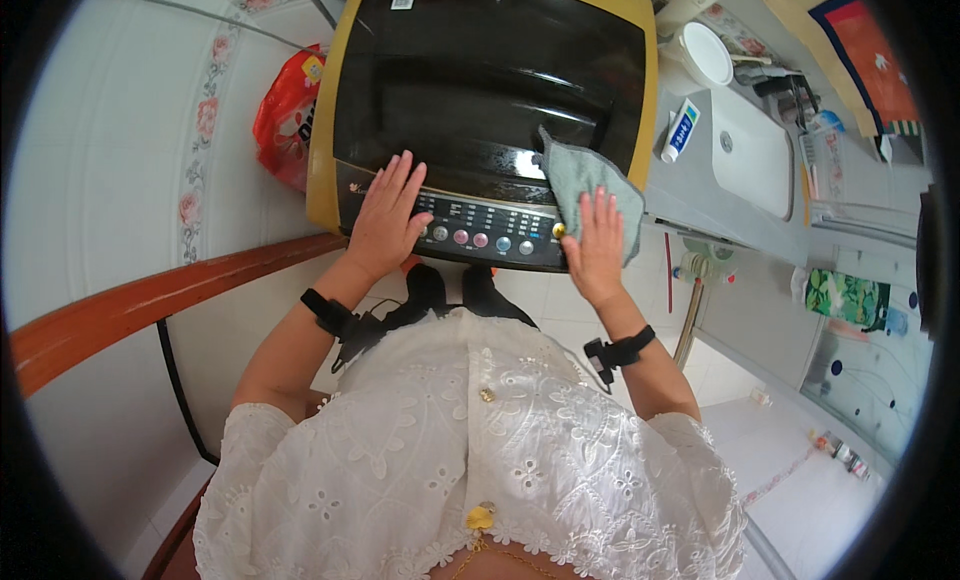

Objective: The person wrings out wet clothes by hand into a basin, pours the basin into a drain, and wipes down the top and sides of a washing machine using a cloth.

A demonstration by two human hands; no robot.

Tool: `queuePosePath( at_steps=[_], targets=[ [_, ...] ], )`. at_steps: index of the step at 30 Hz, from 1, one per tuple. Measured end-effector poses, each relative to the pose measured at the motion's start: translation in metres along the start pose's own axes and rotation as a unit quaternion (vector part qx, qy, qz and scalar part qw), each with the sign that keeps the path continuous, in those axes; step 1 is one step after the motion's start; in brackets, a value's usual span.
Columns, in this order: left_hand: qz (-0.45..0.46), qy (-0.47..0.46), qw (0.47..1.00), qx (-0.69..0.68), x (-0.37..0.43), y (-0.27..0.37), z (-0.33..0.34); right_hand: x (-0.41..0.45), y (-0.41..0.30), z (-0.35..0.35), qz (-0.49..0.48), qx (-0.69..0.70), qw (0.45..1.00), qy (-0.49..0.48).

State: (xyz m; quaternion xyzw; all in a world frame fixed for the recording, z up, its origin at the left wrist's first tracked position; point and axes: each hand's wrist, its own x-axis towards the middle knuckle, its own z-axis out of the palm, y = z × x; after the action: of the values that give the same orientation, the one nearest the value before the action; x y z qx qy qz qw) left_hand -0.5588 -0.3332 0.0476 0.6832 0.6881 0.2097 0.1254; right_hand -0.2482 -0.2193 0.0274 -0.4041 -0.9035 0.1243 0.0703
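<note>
Before me stands a top-loading washing machine [321, 145] with a yellow-gold rim and a dark glossy lid [480, 77]. Wet-looking streaks and light reflections show on the lid near its front. My left hand [386, 220] rests flat over the left end of the control panel [487, 223], fingers a little apart and nothing in it. A grey-green cloth [589, 163] lies over the panel's right end and the lid's front right corner. On the cloth's lower part my right hand [598, 246] presses flat, the fingers extended. The cloth covers that corner of the panel.
Left of the machine sits a red plastic bag [285, 122]. At right, a grey counter [679, 186] holds a white sink [750, 156], a toothpaste tube [681, 131] and a white lidded bucket [701, 58]. An orange-brown door frame [180, 283] runs along the left.
</note>
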Motion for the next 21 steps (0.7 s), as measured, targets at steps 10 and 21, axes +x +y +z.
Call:
queuePosePath(
  at_steps=[10, 21],
  targets=[
    [-0.056, 0.086, 0.989, -0.102, -0.012, -0.009, -0.006, 0.076, -0.123, 0.037, -0.336, 0.052, 0.938, -0.075],
    [-0.371, 0.085, 0.911, -0.158, -0.066, -0.059, -0.009, 0.122, -0.166, 0.041, -0.238, 0.234, 0.942, 0.016]
  ],
)
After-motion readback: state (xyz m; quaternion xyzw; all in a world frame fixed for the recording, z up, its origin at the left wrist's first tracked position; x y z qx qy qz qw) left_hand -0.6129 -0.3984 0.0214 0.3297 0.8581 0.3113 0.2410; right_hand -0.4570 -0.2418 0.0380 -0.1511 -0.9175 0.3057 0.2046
